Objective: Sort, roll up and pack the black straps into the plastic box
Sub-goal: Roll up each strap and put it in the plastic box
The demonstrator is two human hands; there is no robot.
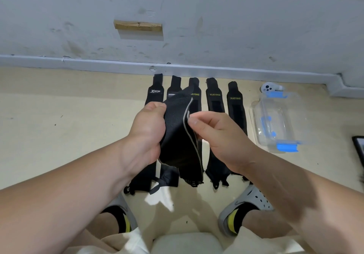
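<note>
limp strap, light pinch, sorted row underneath

the left hand curls round one side of a black fabric strap with grey edging. the right hand pinches that grey edge between thumb and forefinger, so both hands are clamped on it, close together, in the air. below it, five flat black straps with printed lettering lie side by side on the beige floor. the clear plastic box with blue clips sits just to their right, and no strap shows inside it. the held strap's lower end hangs over the row, so if the pinch slips it could drop across the laid-out straps and muddle the sort. a slack first turn would likely make a fat roll that unwinds or crowds the box
</note>
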